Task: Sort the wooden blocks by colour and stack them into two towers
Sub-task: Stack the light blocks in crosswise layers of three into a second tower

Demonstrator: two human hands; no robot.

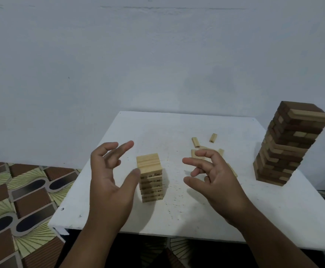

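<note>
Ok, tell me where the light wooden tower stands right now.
In the head view the light wooden tower stands near the front middle of the white table, between the left hand and the right hand; loose light blocks lie behind the right hand.

White tabletop (177, 215) bearing a short light-wood tower (151, 182), a tall mixed dark-and-light tower (287, 146), and loose light blocks (204, 144) between them.
</note>
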